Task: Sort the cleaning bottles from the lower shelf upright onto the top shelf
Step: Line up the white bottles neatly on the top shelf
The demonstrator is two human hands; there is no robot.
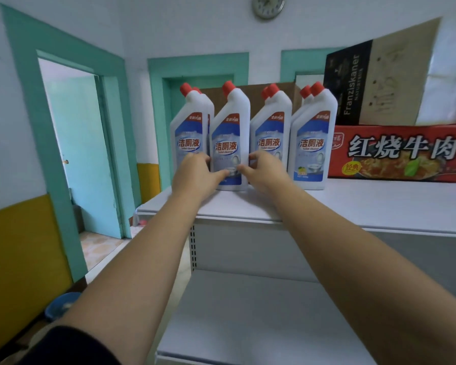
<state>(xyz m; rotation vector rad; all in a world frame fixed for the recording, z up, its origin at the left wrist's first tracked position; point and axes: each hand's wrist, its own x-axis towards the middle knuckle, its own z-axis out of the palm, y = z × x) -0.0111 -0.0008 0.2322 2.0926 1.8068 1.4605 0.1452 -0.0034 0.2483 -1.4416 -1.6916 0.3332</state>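
Note:
Several white toilet-cleaner bottles with red caps and blue labels stand upright in a row on the white top shelf (353, 204). The second bottle from the left (228, 135) stands a little forward of the others. My left hand (195, 172) holds its lower left side and my right hand (263, 172) holds its lower right side, thumbs on the front of the label. Neighbouring bottles stand to the left (188, 127) and right (271, 130), with another at the row's right end (312, 138). More bottles are partly hidden behind the front row.
A red noodle carton (406, 154) lies on the top shelf right of the bottles, with a black-and-brown cardboard box (374, 83) above it and a brown box (253, 98) behind the bottles. The lower shelf (261, 312) shows below. An open doorway (82, 154) lies left.

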